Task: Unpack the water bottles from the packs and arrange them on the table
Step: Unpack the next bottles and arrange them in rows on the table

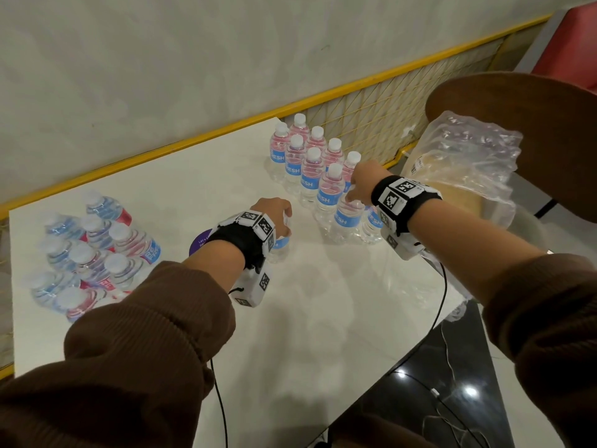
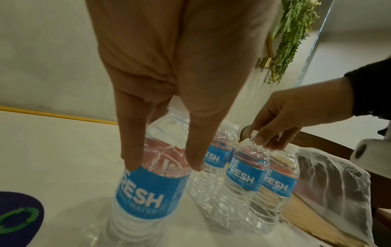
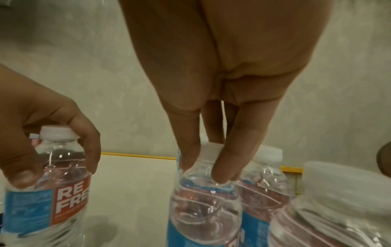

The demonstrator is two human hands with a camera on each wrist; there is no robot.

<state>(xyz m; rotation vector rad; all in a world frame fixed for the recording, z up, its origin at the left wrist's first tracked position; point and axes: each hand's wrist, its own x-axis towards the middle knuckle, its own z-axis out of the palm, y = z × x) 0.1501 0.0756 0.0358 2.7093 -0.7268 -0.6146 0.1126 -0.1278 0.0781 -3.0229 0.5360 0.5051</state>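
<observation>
Head view shows both hands working at the near end of a double row of bottles (image 1: 310, 163) standing upright on the white counter (image 1: 307, 318). The left hand (image 1: 271, 218) grips a single bottle (image 2: 148, 183) by its shoulder, fingers (image 2: 131, 150) curled down around it from above; it stands apart from the row, probably so it can be carried in next. The right hand (image 1: 363, 182) pinches the neck of the front bottle (image 3: 203, 197) just under its cap, fingers (image 3: 188, 150) pressed close together, likely to nudge it square with its neighbours. A sealed pack (image 1: 90, 250) lies on its side at the counter's left end, still wrapped, so the job looks roughly half done. Crumpled empty wrap (image 1: 468, 163) sits on the chair (image 1: 533, 101) at right, out of the way.
</observation>
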